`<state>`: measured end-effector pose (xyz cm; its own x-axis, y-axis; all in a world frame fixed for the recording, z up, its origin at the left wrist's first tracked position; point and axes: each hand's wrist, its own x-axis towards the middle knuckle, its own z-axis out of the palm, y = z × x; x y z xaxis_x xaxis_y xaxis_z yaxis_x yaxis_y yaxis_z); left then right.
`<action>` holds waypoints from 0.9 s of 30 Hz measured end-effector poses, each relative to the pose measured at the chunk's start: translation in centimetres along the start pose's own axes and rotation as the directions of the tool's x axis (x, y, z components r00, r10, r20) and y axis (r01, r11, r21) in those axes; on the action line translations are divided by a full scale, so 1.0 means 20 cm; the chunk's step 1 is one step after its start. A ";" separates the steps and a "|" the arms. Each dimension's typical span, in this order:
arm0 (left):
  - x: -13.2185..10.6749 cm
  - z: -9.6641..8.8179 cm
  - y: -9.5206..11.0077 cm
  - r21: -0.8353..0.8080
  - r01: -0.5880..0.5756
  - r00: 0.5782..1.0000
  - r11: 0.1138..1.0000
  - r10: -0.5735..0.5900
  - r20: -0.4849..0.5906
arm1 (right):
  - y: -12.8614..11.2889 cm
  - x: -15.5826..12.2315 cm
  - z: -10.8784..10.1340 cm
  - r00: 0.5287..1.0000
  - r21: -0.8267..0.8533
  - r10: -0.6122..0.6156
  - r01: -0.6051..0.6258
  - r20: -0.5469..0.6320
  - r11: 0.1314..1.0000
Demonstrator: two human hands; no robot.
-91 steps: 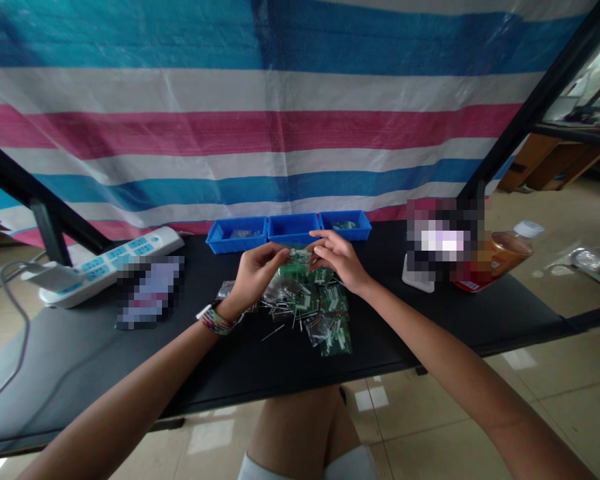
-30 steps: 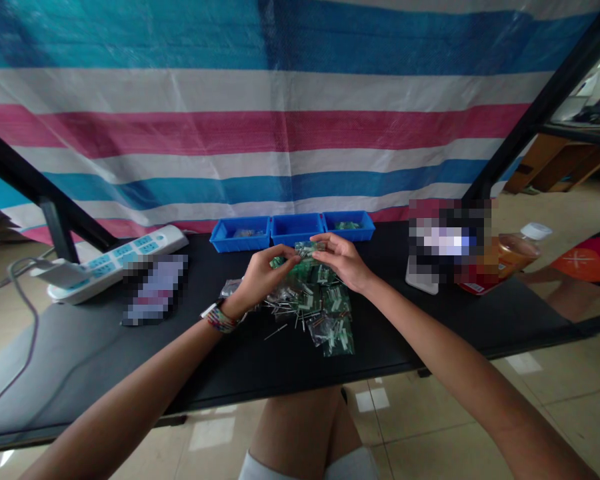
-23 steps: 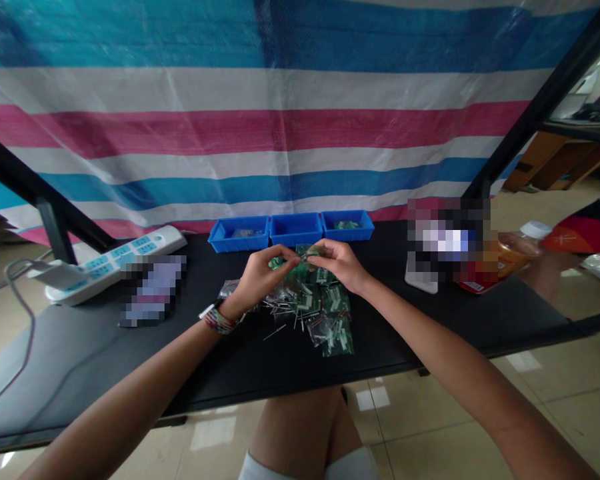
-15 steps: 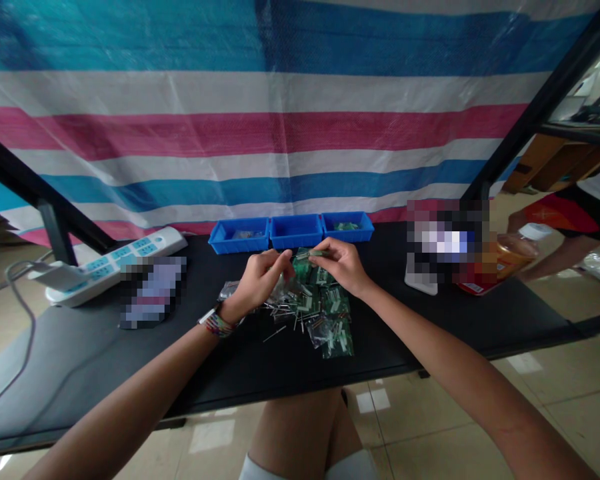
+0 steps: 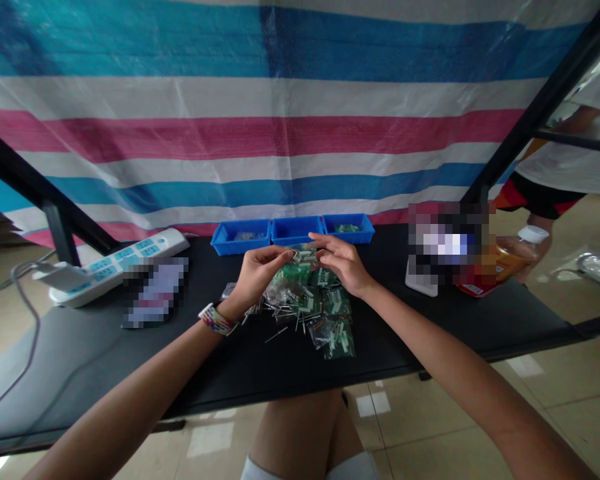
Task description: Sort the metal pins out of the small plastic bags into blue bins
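Observation:
My left hand (image 5: 260, 272), with a woven band at the wrist, pinches the left edge of a small green-and-clear plastic packet (image 5: 306, 257) with pale strips in it. My right hand (image 5: 346, 264) is at the packet's right side, its fingers apart; whether a fingertip touches it I cannot tell. Beneath both hands lies a pile of similar green packets (image 5: 336, 303) and clear plastic bags (image 5: 284, 292). Several thin metal pins, like rivets (image 5: 276, 335), stick out of the pile or lie loose on the black table (image 5: 260, 373).
Three blue bins, the middle bin (image 5: 296, 230) among them, stand behind the hands; the outer two hold small parts. A power strip (image 5: 125, 263) is at left. A bottle (image 5: 517, 253) and a white device (image 5: 421, 277) stand at right. A person (image 5: 555, 167) is beyond the table.
My right hand's fingers have spread and come away from the packet, which now shows more plainly in my left hand. The person at the right has shifted.

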<state>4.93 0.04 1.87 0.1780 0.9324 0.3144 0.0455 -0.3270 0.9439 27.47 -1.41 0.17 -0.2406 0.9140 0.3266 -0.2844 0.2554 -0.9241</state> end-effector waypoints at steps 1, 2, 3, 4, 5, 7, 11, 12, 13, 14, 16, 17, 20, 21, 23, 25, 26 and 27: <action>0.00 0.00 0.00 0.006 -0.001 1.000 1.000 0.001 -0.004 | 0.00 0.00 0.00 0.999 0.043 0.046 -0.047 0.008 0.998; 0.00 0.00 -0.01 0.015 -0.002 1.000 1.000 0.002 -0.004 | 0.00 0.00 0.01 0.996 0.069 0.086 -0.087 0.018 0.994; 0.00 0.00 -0.01 0.028 -0.004 1.000 1.000 0.004 0.001 | -0.01 -0.01 0.02 0.993 0.078 0.117 -0.119 0.025 0.990; 0.00 0.00 -0.01 0.045 -0.010 1.000 0.999 0.010 0.011 | -0.01 -0.01 0.03 0.990 0.075 0.139 -0.140 0.024 0.987; -0.01 0.00 -0.01 0.070 -0.024 0.999 0.997 0.023 0.023 | 0.00 -0.01 0.04 0.988 0.064 0.152 -0.153 0.016 0.986; -0.02 0.00 -0.01 0.146 -0.077 0.997 0.986 0.072 0.040 | 0.01 -0.01 0.05 0.987 0.028 0.162 -0.162 -0.001 0.986; -0.04 -0.01 0.01 0.305 -0.204 0.977 0.930 0.172 0.127 | 0.01 0.02 -0.01 0.990 -0.053 0.117 -0.121 -0.080 0.991; -0.05 -0.02 0.02 0.332 -0.229 0.970 0.915 0.187 0.153 | 0.01 0.04 -0.05 0.988 -0.076 0.072 -0.084 -0.139 0.994; -0.05 -0.02 0.03 0.357 -0.252 0.964 0.900 0.199 0.178 | 0.00 0.06 -0.10 0.975 -0.107 0.007 -0.032 -0.221 0.994; -0.05 -0.02 0.04 0.381 -0.272 0.958 0.884 0.211 0.194 | 0.00 0.07 -0.16 0.945 -0.160 -0.085 0.035 -0.317 0.986; -0.05 -0.03 0.04 0.428 -0.304 0.948 0.851 0.226 0.225 | -0.02 0.10 -0.29 0.827 -0.373 -0.323 0.150 -0.459 0.916; -0.05 -0.02 0.05 0.446 -0.318 0.943 0.837 0.228 0.243 | -0.02 0.11 -0.35 0.772 -0.511 -0.426 0.155 -0.471 0.846; -0.04 -0.02 0.04 0.483 -0.356 0.926 0.800 0.233 0.296 | -0.01 0.12 -0.49 0.791 -0.824 -0.540 0.081 -0.289 0.561; -0.03 -0.02 0.04 0.496 -0.368 0.921 0.786 0.235 0.311 | 0.00 0.12 -0.50 0.845 -0.883 -0.497 0.066 -0.198 0.464; -0.03 -0.03 0.02 0.539 -0.388 0.914 0.748 0.238 0.328 | 0.01 0.10 -0.49 0.897 -0.945 -0.431 0.052 -0.097 0.322; -0.02 -0.03 0.00 0.608 -0.397 0.913 0.687 0.231 0.335 | 0.01 0.08 -0.43 0.895 -0.962 -0.441 0.063 -0.063 0.265; -0.02 -0.04 -0.01 0.646 -0.397 0.915 0.652 0.221 0.338 | 0.00 0.07 -0.39 0.889 -0.960 -0.456 0.085 -0.048 0.267; -0.02 -0.04 -0.03 0.682 -0.394 0.916 0.616 0.208 0.343 | 0.00 0.07 -0.34 0.888 -0.952 -0.458 0.118 -0.025 0.282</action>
<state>4.09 0.03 1.34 0.5093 0.7338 0.4495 0.6280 -0.6741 0.3888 33.49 1.91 -0.68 -0.0600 0.7029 0.7088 0.7749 0.4804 -0.4109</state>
